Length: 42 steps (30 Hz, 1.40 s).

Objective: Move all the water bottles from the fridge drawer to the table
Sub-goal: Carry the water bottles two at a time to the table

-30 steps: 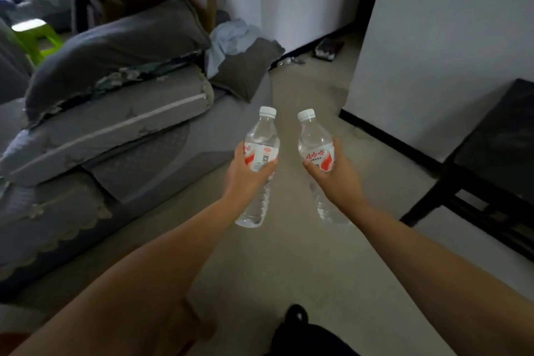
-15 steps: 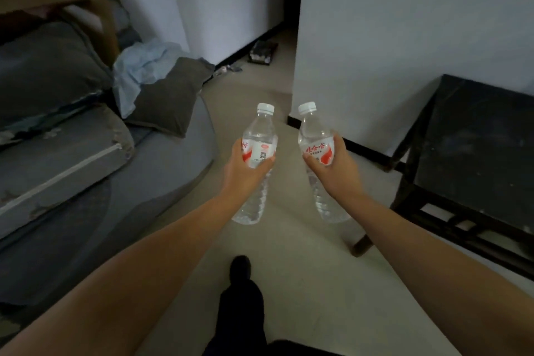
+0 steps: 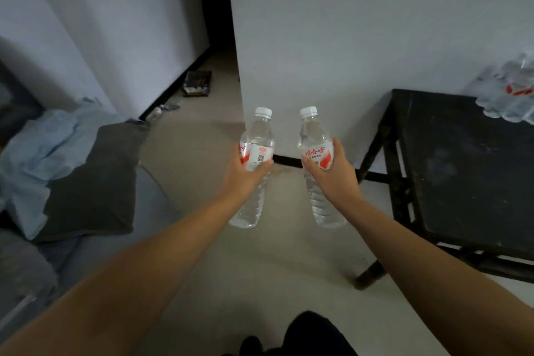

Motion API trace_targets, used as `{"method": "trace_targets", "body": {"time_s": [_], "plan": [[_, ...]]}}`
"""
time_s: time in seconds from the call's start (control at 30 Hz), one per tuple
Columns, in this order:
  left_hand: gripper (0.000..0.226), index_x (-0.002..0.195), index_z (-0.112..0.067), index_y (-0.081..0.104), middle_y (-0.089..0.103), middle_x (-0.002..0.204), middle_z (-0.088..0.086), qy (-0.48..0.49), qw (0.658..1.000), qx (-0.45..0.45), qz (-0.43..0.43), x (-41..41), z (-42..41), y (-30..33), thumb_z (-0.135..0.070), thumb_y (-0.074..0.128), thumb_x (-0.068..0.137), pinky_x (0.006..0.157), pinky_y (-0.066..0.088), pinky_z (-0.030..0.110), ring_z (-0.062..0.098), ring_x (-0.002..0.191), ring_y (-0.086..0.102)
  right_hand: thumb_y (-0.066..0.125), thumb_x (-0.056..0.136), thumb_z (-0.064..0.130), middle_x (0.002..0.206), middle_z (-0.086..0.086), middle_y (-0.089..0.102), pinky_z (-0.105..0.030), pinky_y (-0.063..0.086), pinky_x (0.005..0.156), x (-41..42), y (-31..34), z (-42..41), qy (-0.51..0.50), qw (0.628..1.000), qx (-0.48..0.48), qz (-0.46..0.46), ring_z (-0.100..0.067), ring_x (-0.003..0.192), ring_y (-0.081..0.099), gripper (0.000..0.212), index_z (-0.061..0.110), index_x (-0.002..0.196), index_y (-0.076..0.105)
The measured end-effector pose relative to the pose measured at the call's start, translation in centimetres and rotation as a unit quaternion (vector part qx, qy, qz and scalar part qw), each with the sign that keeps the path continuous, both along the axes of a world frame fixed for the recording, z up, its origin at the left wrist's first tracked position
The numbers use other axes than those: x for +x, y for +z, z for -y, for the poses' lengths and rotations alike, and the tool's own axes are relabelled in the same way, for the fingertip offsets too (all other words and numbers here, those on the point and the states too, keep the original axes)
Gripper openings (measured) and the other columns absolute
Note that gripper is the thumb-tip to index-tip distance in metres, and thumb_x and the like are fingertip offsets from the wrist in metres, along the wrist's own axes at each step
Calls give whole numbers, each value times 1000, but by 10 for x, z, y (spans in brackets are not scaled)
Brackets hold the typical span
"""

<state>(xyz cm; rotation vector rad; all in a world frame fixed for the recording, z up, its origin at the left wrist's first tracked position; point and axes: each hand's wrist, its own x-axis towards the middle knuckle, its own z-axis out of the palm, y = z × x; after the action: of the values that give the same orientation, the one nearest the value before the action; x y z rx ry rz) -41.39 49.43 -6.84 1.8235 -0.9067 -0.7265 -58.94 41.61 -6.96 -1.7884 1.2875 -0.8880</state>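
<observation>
- The left hand (image 3: 245, 173) is wrapped tight round a clear plastic water bottle with a white cap and a red and white label (image 3: 255, 159). The thumb lies across the label and the bottle stands almost straight up, in the middle of the frame.
- The right hand (image 3: 332, 175) holds a second clear plastic water bottle with a white cap (image 3: 316, 153) the same way. It leans a little to the left.
- Both bottles are up in the air over the pale floor (image 3: 219, 269), near each other but not touching.
- Both arms reach out long and bare from the bottom corners of the frame. The wrists turn in toward each other.
- The black wooden table (image 3: 462, 182) is on the right side of the frame. Neither bottle is on it yet.
- A bunch of clear bottles (image 3: 508, 95) already sits on the table's far corner, at the right edge. It is blurry, so I cannot count them.
- The fridge drawer is not in sight.
- What could go wrong: I think a bottle could slip, because each hand grips only the smooth label part.
- A bottle set down on the table's edge might tip and roll off.
- The right arm could bump the table corner while swinging over.
- The new bottles might knock the bunch over if put too close.
</observation>
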Motion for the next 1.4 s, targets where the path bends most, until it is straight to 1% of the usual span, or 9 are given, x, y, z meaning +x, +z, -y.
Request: {"method": "trace_targets", "body": {"time_s": [0.1,0.27,0.47,0.7,0.87,1.0,1.13,1.23,1.4], "plan": [[71,119,-31,45,64,108,-7,-35,999,7,-10,7,50,-9,-61,70,60,88,55,45,16,96,66,66,84,44,112,11,58,-29,53,82,3,-7,37,-37,999,16,13,-11,100,60,61,30,135,36],[62,127,-28,42,59,110,-8,-102,995,6,-2,5,138,-24,-41,75,76,89,54,42,16,100,63,64,85,45,118,8,56,-34,51,87,-2,-21,107,-89,996,22,-1,-13,107,58,61,31,136,34],[67,135,-23,37,55,112,-8,-134,990,-2,36,-10,264,-17,-40,71,80,79,44,27,12,97,57,63,86,46,114,10,54,-27,47,83,-23,-15,216,-123,992,21,-7,-9,100,56,63,29,138,33],[67,134,-24,38,59,119,-3,-200,979,-36,32,-54,404,3,-45,71,79,84,49,30,18,104,60,62,86,45,124,4,56,-33,52,88,-78,7,322,-199,980,2,-13,-14,106,60,68,28,143,29],[69,137,-24,35,58,123,-3,-268,963,-34,16,-89,472,-5,-44,70,80,83,49,29,19,107,60,63,85,46,124,2,57,-29,51,82,-107,1,366,-255,966,17,-41,-14,102,60,71,28,144,27],[73,140,-24,32,55,129,-2,-334,942,-28,6,-116,532,-13,-43,70,81,86,47,28,16,109,57,64,84,47,121,5,58,-29,50,81,-129,-6,403,-307,951,29,-41,-13,100,61,73,31,143,25],[70,138,-24,33,56,126,-2,-394,919,-22,1,-138,601,-19,-41,70,81,87,49,30,15,106,57,63,83,51,124,4,58,-35,52,89,-144,-13,452,-365,930,33,-37,-16,109,61,75,33,144,23],[71,139,-25,32,54,125,-3,-455,890,-20,7,-153,667,-13,-40,70,81,87,48,29,14,105,56,63,84,48,126,3,58,-31,49,85,-150,-12,498,-425,905,23,-17,-17,109,60,74,32,144,23],[72,138,-24,30,51,114,-10,-537,844,-11,16,-179,757,-1,-36,72,81,86,46,27,11,101,55,67,84,40,114,13,53,-28,45,83,-154,-6,560,-501,865,30,15,-9,101,56,71,30,142,28]]}}
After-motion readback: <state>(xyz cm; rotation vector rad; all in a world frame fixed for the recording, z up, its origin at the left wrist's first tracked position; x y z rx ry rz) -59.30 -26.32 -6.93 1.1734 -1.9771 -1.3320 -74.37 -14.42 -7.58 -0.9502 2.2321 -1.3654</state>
